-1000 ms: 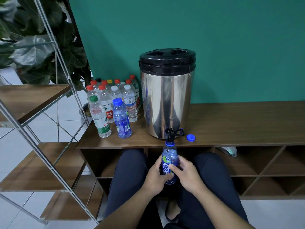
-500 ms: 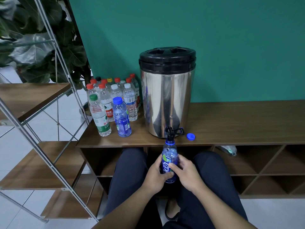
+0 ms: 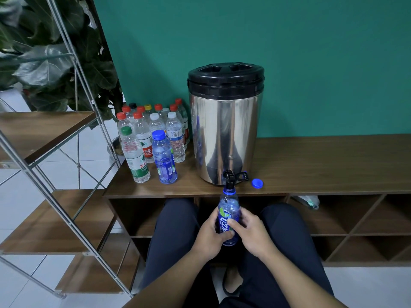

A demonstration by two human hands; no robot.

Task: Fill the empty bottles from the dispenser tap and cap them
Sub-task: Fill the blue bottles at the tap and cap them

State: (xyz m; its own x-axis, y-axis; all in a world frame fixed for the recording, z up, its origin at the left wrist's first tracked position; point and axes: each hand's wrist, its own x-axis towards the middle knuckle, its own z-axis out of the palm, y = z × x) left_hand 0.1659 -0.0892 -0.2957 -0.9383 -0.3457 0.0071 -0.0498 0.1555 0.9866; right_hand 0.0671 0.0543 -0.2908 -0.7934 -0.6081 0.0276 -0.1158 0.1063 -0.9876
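Both hands grip one uncapped blue bottle (image 3: 228, 215) upright under the tap (image 3: 229, 179) of one steel dispenser (image 3: 225, 130): left hand (image 3: 211, 236) and right hand (image 3: 251, 233) wrapped round it. One loose blue cap (image 3: 257, 183) lies on the shelf top (image 3: 322, 165). About fourteen capped bottles (image 3: 153, 138) stand left of the dispenser.

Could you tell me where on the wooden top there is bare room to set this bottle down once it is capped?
The wooden top is bare to the right of the loose blue cap, up to the green wall. A narrow strip lies free between the blue-capped bottle and the dispenser. The left end is crowded with the cluster of capped bottles. Both hands, left hand and right hand, hold the blue bottle.
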